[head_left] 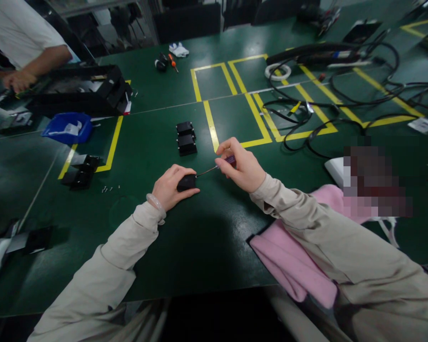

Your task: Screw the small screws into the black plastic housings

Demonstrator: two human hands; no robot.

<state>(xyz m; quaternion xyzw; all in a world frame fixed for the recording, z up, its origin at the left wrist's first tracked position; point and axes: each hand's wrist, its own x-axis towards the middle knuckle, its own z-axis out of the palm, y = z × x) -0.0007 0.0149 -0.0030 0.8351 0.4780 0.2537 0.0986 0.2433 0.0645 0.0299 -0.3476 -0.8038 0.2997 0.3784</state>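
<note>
Black box (pixel 186 183) held in left grip (pixel 170 186); screwdriver (pixel 230 160) in right grip (pixel 243 167); green yellow-taped table (pixel 207 251); chairs (pixel 187 23) beyond.

Left hand (pixel 174 188) bare, and there's a pale, glossy bangle (pixel 156 204) just behind it! | left sleeve (pixel 107 256): beige, thickly bunched | right sleeve (pixel 328 237): matching beige, deeply creased, loose-ended | pale lap cloth (pixel 146 318) below

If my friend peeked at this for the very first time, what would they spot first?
Probably the bright yellow tape marking boxes across the dark green table. Then the middle, where the right hand points a screwdriver at a small black block gripped by the left hand. A pink cloth pops out at the near edge, partly under the right sleeve, and a blue tray at the left.
</note>
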